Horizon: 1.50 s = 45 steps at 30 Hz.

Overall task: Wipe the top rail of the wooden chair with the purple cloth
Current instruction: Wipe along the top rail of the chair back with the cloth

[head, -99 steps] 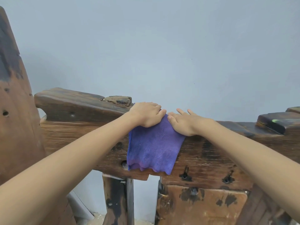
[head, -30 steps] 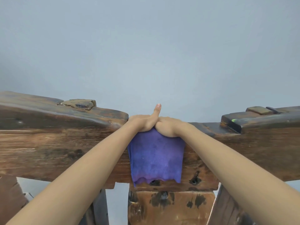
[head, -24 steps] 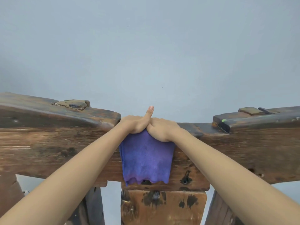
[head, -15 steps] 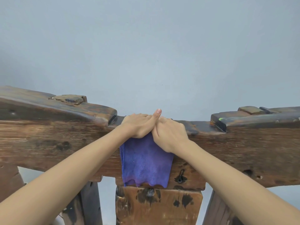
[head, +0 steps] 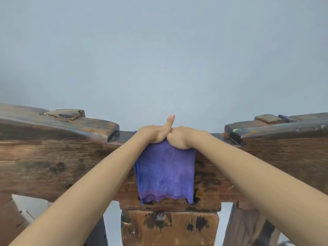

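**Both hands pressed the cloth onto the low middle of the rail**

The purple cloth (head: 165, 172) lay draped over the top rail (head: 53, 157) at the frame's centre, its free end hanging toward 6 o'clock down the rail's near face. The left hand (head: 152, 134) and right hand (head: 182, 137) sat side by side, touching, fingers curled down over the cloth's upper edge and pinning it to the wood; the left thumb pointed toward 12 o'clock.

To wipe well, I judged even downward pressure from both palms mattered, sliding along the rail without letting the cloth bunch at the raised blocks toward 9 and 3 o'clock.

The rail's long axis ran from 9 to 3 o'clock; the cloth's ran across it, 12 to 6.
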Motion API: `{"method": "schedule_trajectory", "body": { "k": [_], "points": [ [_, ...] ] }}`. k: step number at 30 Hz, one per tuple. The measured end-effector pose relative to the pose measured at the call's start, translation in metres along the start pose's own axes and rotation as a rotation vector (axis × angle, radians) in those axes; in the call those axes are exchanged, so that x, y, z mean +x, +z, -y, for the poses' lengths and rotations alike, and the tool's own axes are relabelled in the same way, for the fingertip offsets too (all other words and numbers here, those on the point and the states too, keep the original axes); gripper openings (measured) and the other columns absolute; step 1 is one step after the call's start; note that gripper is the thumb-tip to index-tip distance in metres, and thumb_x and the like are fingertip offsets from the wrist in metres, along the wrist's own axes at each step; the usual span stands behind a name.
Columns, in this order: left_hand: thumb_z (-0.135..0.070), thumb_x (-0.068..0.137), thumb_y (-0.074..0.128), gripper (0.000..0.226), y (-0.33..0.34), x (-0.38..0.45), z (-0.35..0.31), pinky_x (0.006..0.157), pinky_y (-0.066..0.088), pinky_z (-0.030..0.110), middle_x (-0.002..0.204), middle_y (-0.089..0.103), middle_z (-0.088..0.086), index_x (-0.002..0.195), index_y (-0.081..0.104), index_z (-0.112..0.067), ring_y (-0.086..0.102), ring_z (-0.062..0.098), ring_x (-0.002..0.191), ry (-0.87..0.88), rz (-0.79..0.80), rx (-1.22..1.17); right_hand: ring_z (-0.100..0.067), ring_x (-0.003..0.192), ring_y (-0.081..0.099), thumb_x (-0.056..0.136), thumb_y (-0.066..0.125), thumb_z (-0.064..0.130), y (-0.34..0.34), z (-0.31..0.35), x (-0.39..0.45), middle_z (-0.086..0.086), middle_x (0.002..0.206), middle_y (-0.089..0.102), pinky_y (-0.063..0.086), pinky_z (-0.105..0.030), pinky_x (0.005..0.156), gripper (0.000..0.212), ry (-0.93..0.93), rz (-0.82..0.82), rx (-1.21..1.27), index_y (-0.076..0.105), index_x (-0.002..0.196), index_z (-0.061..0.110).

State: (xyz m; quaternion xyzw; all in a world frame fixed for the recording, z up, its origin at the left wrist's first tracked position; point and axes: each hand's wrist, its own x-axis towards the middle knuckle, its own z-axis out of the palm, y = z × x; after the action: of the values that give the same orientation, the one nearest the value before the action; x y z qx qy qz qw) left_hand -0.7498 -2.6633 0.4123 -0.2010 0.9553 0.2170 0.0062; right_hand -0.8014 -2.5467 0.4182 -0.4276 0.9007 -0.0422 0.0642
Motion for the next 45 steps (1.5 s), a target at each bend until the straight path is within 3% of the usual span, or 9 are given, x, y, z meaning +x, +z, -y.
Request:
{"method": "schedule_trajectory", "body": {
  "k": [3, 8, 11, 17, 21, 24, 30, 40, 45],
  "points": [
    [-0.075, 0.087, -0.014, 0.098, 0.001, -0.004, -0.004, 0.121, 0.018, 0.049, 0.157, 0.044, 0.011, 0.144, 0.053, -0.033, 0.035, 0.033, 0.146, -0.004, -0.018, 0.004, -0.033, 0.142, 0.045, 0.097, 0.02, 0.041, 0.004, -0.006, -0.004, -0.012, 0.159, 0.046, 0.035, -0.048, 0.117, 0.066, 0.03, -0.037, 0.031, 0.034, 0.159, 0.021],
    [-0.072, 0.091, -0.011, 0.095, 0.008, -0.016, -0.008, 0.119, 0.024, 0.045, 0.155, 0.047, 0.008, 0.145, 0.054, -0.027, 0.04, 0.03, 0.143, 0.071, -0.027, 0.008, -0.028, 0.136, 0.049, 0.102, 0.014, 0.045, 0.015, -0.015, -0.02, -0.009, 0.147, 0.056, 0.027, -0.046, 0.12, 0.064, 0.059, -0.172, 0.004, 0.052, 0.144, 0.015],
    [-0.071, 0.093, -0.007, 0.09, 0.017, -0.024, -0.013, 0.113, 0.029, 0.044, 0.151, 0.052, 0.006, 0.145, 0.052, -0.028, 0.044, 0.029, 0.14, 0.141, -0.115, 0.063, -0.028, 0.139, 0.047, 0.104, 0.015, 0.044, 0.021, -0.022, -0.033, -0.01, 0.149, 0.054, 0.028, -0.046, 0.12, 0.063, 0.05, -0.241, -0.004, 0.049, 0.148, 0.014],
    [-0.065, 0.097, -0.005, 0.073, 0.027, -0.025, -0.018, 0.12, 0.018, 0.042, 0.162, 0.035, -0.007, 0.156, 0.028, -0.038, 0.027, 0.017, 0.151, 0.299, -0.115, 0.091, -0.031, 0.148, 0.038, 0.104, 0.018, 0.044, 0.03, -0.027, -0.046, -0.017, 0.158, 0.043, 0.03, -0.044, 0.121, 0.067, 0.151, -0.298, -0.006, 0.035, 0.156, 0.004],
    [-0.072, 0.092, -0.007, 0.081, 0.024, -0.016, -0.02, 0.119, 0.023, 0.042, 0.157, 0.044, -0.008, 0.149, 0.042, -0.043, 0.035, 0.019, 0.147, 0.294, -0.055, 0.03, -0.033, 0.133, 0.051, 0.101, 0.02, 0.045, 0.024, -0.026, -0.038, -0.014, 0.142, 0.056, 0.038, -0.045, 0.106, 0.063, 0.219, -0.289, -0.014, 0.051, 0.145, 0.01],
    [-0.077, 0.088, -0.01, 0.091, 0.022, -0.007, -0.027, 0.117, 0.025, 0.043, 0.154, 0.048, -0.001, 0.144, 0.051, -0.038, 0.04, 0.026, 0.143, 0.23, -0.002, -0.014, -0.03, 0.131, 0.053, 0.099, 0.014, 0.048, 0.013, -0.035, -0.029, -0.009, 0.142, 0.06, 0.032, -0.047, 0.111, 0.068, 0.223, -0.178, -0.047, 0.059, 0.139, 0.016],
    [-0.076, 0.089, -0.01, 0.096, 0.024, 0.009, -0.054, 0.112, 0.026, 0.042, 0.153, 0.05, 0.008, 0.142, 0.057, -0.033, 0.042, 0.031, 0.14, 0.089, 0.012, 0.005, -0.028, 0.15, 0.036, 0.096, 0.008, 0.05, -0.004, -0.06, -0.017, -0.008, 0.161, 0.045, 0.011, -0.053, 0.125, 0.075, 0.265, -0.018, -0.069, 0.048, 0.152, 0.019],
    [-0.067, 0.096, -0.002, 0.08, 0.038, 0.009, -0.068, 0.118, 0.023, 0.049, 0.16, 0.04, 0.002, 0.154, 0.037, -0.029, 0.037, 0.027, 0.146, 0.164, -0.018, 0.104, -0.021, 0.155, 0.027, 0.106, 0.013, 0.031, 0.008, -0.077, -0.047, -0.005, 0.167, 0.033, 0.009, -0.049, 0.127, 0.06, 0.175, -0.158, -0.005, 0.027, 0.162, 0.017],
    [-0.071, 0.092, -0.006, 0.085, 0.048, -0.008, -0.069, 0.114, 0.029, 0.048, 0.15, 0.051, 0.002, 0.147, 0.045, -0.031, 0.043, 0.025, 0.14, 0.304, -0.106, 0.141, -0.024, 0.153, 0.029, 0.106, 0.016, 0.03, 0.014, -0.077, -0.075, -0.012, 0.166, 0.034, 0.016, -0.046, 0.124, 0.059, 0.179, -0.222, -0.068, 0.03, 0.16, 0.009]
  ]
}}
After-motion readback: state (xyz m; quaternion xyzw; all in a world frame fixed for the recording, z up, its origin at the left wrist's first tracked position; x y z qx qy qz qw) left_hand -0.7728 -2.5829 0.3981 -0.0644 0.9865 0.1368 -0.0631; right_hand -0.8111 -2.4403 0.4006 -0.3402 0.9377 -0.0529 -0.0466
